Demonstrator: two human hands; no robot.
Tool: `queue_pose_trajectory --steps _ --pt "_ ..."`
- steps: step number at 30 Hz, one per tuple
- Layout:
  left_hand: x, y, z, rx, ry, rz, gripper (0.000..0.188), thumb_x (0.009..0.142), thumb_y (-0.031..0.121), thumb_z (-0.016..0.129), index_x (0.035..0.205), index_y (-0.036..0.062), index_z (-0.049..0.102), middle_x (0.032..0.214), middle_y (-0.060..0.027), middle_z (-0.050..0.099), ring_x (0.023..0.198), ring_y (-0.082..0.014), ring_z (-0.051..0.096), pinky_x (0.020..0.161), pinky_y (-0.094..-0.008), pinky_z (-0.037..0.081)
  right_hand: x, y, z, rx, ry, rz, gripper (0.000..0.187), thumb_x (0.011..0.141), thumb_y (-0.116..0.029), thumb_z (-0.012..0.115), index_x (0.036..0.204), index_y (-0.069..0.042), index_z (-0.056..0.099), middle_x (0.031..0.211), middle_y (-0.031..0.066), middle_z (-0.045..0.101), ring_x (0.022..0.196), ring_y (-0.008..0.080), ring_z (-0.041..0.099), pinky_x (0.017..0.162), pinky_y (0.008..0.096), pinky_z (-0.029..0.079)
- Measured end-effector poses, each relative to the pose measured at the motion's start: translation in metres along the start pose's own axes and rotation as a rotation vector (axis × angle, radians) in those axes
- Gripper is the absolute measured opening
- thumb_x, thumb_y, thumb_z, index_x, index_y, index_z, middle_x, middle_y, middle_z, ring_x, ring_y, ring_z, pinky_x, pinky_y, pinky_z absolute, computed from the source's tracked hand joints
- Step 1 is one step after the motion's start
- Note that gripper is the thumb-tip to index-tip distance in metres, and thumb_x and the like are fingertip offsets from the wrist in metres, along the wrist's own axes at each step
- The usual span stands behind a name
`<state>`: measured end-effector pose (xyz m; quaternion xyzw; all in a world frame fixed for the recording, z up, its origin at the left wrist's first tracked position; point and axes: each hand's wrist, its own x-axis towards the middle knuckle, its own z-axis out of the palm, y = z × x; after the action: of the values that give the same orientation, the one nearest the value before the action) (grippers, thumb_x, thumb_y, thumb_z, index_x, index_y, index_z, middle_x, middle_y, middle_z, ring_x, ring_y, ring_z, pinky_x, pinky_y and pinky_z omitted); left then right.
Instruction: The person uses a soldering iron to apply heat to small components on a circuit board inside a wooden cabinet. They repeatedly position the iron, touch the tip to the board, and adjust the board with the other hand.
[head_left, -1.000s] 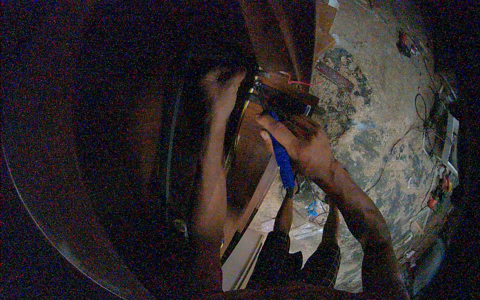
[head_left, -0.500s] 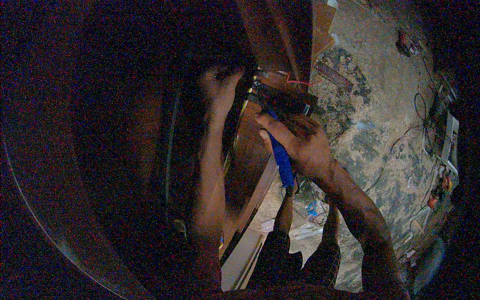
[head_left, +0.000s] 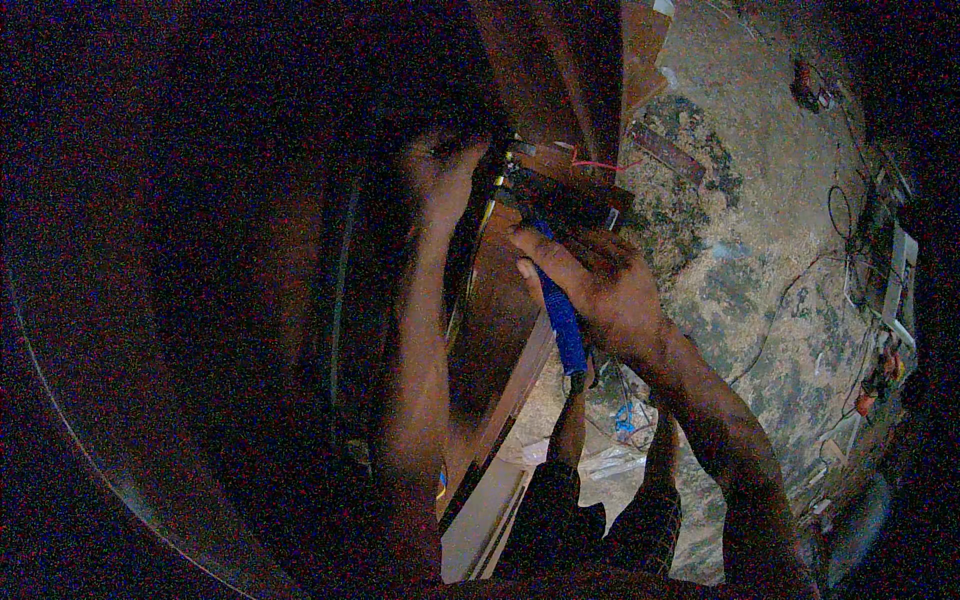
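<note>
My right hand [head_left: 610, 285] is wrapped round the ribbed blue handle of a tool [head_left: 567, 335], thumb lying along the side. The tool's working end points away from me toward a dark block-like part [head_left: 570, 197] at the cabinet's edge; I cannot make out that end's shape. My left hand [head_left: 447, 175] reaches into the dark inside of a brown wooden cabinet [head_left: 495, 285], close to its edge. Shadow hides most of the left fingers and whatever they may touch. A thin red wire [head_left: 597, 164] runs beside the dark part.
On the right lies a stained concrete floor [head_left: 740, 300]. Black cable [head_left: 790, 300], a flat brown strip [head_left: 668, 152], a red item [head_left: 803, 80] and a pale panel [head_left: 902, 280] lie on it. My legs [head_left: 570, 430] stand close to the cabinet's side. Deep darkness covers the left.
Almost nothing differs. Both hands keep their places, with the right still round the blue handle.
</note>
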<state>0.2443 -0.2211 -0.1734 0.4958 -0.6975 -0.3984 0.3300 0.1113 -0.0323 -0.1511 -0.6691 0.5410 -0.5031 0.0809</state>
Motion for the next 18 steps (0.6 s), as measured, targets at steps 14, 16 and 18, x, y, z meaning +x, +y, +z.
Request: queue_pose_trajectory --steps 14,16,18 --pt "0.005 -0.014 0.002 -0.036 0.018 0.055 0.028 0.071 0.013 0.079 0.093 0.0015 0.066 0.095 -0.0086 0.067 0.086 -0.021 0.061 0.079 -0.0357 0.05 0.004 -0.004 -0.002 0.018 0.047 0.005 0.038 0.077 -0.01 0.073 0.113 -0.012 0.063 0.087 0.0116 0.069 0.074 0.0291 0.067 0.066 0.0374 0.055" --pt "0.004 -0.014 0.003 0.035 0.047 0.085 0.029 0.071 0.014 0.079 0.093 0.0013 0.066 0.096 -0.0093 0.067 0.087 -0.0217 0.061 0.08 -0.0361 0.05 0.004 -0.004 -0.001 0.027 0.04 0.016 0.038 0.077 -0.01 0.073 0.114 -0.012 0.063 0.087 0.0113 0.069 0.074 0.0292 0.067 0.065 0.0374 0.055" --pt "0.003 -0.012 0.003 0.039 0.04 0.022 0.029 0.071 0.014 0.079 0.092 0.0011 0.065 0.096 -0.0099 0.066 0.087 -0.0222 0.061 0.08 -0.0362 0.049 0.004 -0.005 0.0 0.074 0.04 0.066 0.038 0.078 -0.01 0.073 0.114 -0.013 0.062 0.087 0.0111 0.069 0.073 0.0291 0.067 0.064 0.0374 0.055"
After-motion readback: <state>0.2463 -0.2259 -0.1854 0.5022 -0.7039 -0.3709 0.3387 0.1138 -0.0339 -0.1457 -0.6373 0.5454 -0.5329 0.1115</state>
